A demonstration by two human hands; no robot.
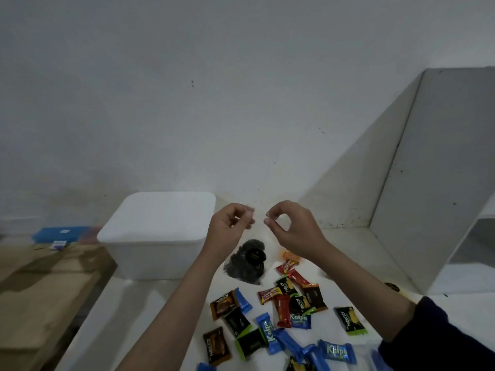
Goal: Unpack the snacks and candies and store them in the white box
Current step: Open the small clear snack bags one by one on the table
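Snacks (284, 317) on the table below both raised, pinching hands (left hand (231, 227), right hand (290, 227)); pinched item unclear.

"Nextar" stood on a brown foil snack packet (223, 308) and on a black-and-green packet (349, 320). "Kalpa" showed on a blue foil wrapper (300, 320). A red-and-yellow wrapper (270, 294) read "beng-beng".

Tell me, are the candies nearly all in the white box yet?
Not nearly. Done: the snack packets lie spilled out on the white table. In hand: the left hand and right hand are raised, pinching something too small to tell. Left: the white box has its lid on, and every packet must go in.
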